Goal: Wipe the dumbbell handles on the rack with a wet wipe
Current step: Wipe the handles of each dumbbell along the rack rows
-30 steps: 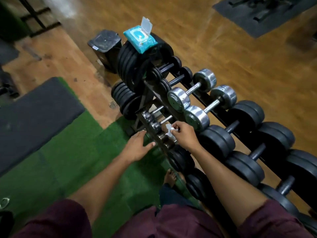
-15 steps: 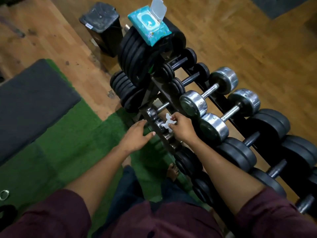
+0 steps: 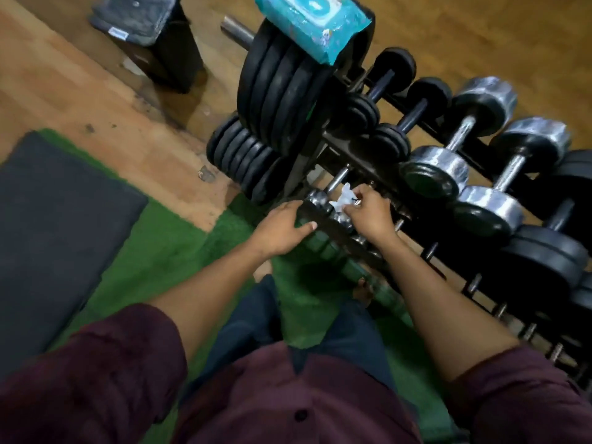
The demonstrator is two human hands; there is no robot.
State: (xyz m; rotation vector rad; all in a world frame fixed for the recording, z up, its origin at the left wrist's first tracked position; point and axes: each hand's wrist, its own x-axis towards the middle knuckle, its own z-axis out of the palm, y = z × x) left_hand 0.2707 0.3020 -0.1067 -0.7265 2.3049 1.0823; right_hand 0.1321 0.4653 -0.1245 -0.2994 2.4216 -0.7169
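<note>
Wet wipe (image 3: 342, 200) crumpled, pinched in right hand (image 3: 368, 213) against small dumbbell (image 3: 320, 195) handle at left end of rack (image 3: 339, 229), lower tier. Left hand (image 3: 280, 227) just left of it, fingers straight, resting on rack front rail. Wipe pack (image 3: 315, 24) atop stacked plates (image 3: 282, 94). Chrome dumbbells (image 3: 458, 149) on upper tier, right.

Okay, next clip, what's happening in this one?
A person stands at a dumbbell rack in a gym. Their right hand pinches a crumpled white wet wipe at the small chrome dumbbells on the lower tier. The left hand rests open-fingered against the rack's edge. A teal wipes pack sits atop the stacked weight plates.
</note>
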